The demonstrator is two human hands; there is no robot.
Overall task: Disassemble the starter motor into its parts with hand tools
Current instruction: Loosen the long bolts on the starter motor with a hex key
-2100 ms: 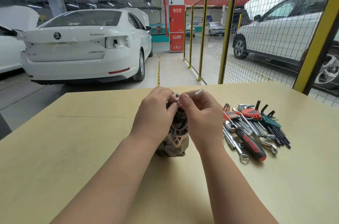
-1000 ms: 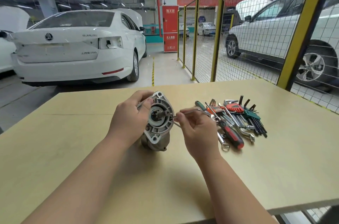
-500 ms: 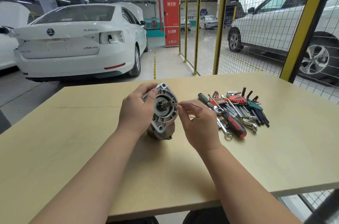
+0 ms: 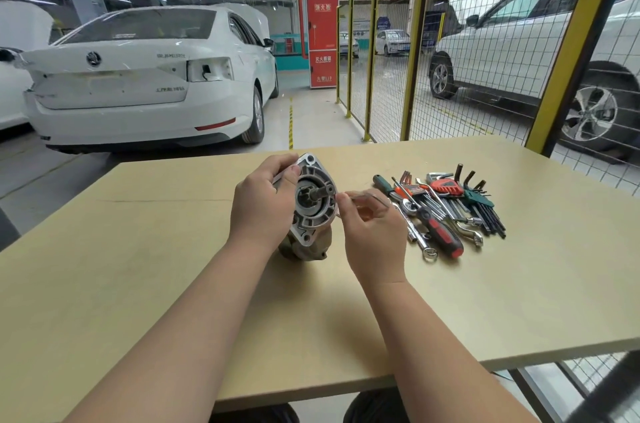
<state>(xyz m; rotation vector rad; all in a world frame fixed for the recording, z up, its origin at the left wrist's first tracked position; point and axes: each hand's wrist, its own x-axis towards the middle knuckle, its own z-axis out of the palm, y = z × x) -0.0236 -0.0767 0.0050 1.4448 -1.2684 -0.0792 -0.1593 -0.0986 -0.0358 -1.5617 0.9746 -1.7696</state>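
Note:
The starter motor [image 4: 313, 211] stands on end on the beige table [image 4: 138, 266], its silver flanged end face with the central shaft turned toward me. My left hand [image 4: 263, 204] grips the motor's left side and upper flange. My right hand [image 4: 372, 232] pinches a thin L-shaped hex key [image 4: 369, 196], whose tip sits at the right edge of the flange. The motor's brown lower body rests on the table, partly hidden behind both hands.
A heap of hand tools [image 4: 446, 207] lies right of the motor: wrenches, a red-and-black screwdriver, hex key sets. A yellow-framed wire fence [image 4: 415, 41] runs behind the table's right side. A white car [image 4: 138, 83] is parked beyond the far edge.
Two seconds ago both hands covered the motor's top; since then the motor was tilted so its end face shows, and my right hand brought the hex key to the flange's right edge.

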